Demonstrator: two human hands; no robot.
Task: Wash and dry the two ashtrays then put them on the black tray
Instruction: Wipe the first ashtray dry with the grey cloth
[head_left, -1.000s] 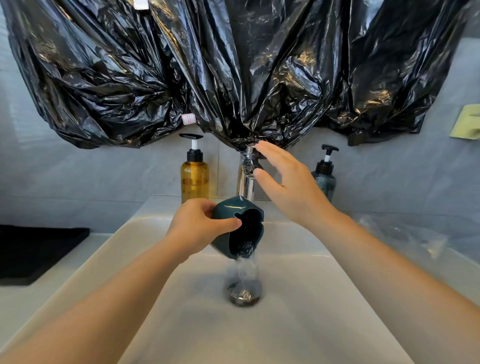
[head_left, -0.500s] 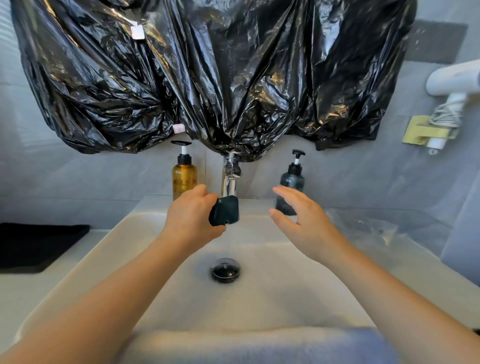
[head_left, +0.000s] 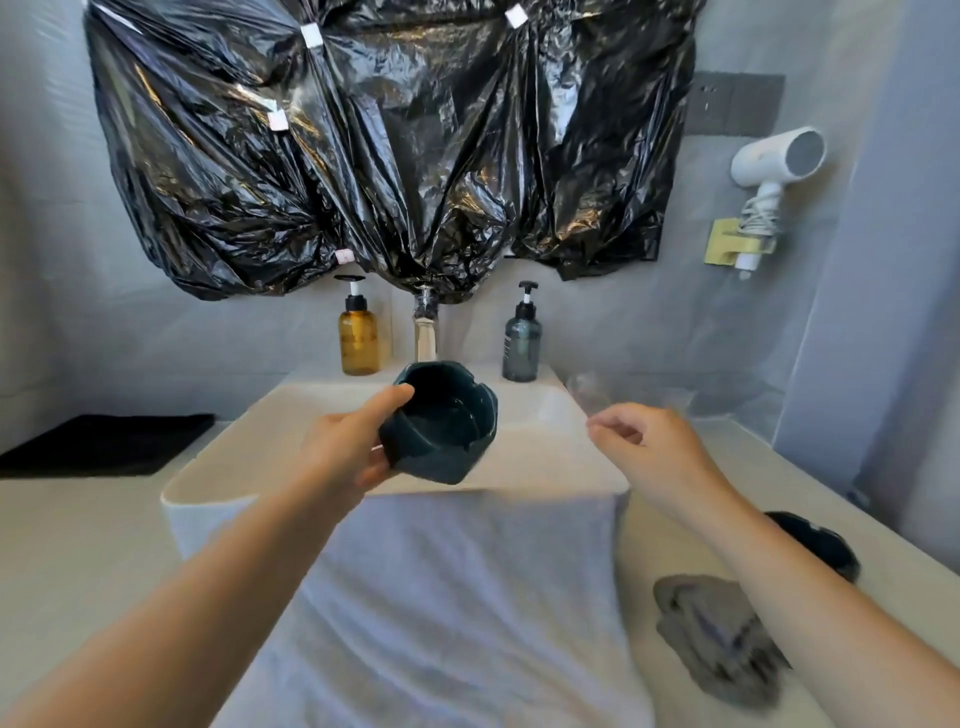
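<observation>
Dark teal and glossy, the notched ashtray (head_left: 441, 423) now sits in the air above the front rim of the white basin (head_left: 218, 467), with its mouth turned up toward the camera. A second ago it was tipped under running water. Half a second ago the stream had stopped, and it has since been drawn back out of the bowl. By my reading the rinse of this first piece is finished and drying comes next.

The left hand (head_left: 348, 447) grips it by the near wall, thumb hooked over the rim and fingers curled beneath, forearm reaching in from lower left. The right hand (head_left: 649, 447) has come away from the faucet (head_left: 426, 332) and hangs by the basin's right corner with fingers loosely curled and holding nothing.

A white towel (head_left: 467, 597) is draped over the basin's front edge just below the ashtray. A crumpled grey cloth (head_left: 717, 639) lies on the counter at right, near the right forearm. Either would serve for wiping.

The second ashtray (head_left: 815, 545) rests on the counter beyond that forearm, partly hidden by it. The black tray (head_left: 104, 441) lies on the counter to the left of the basin, well apart from both pieces.
</observation>
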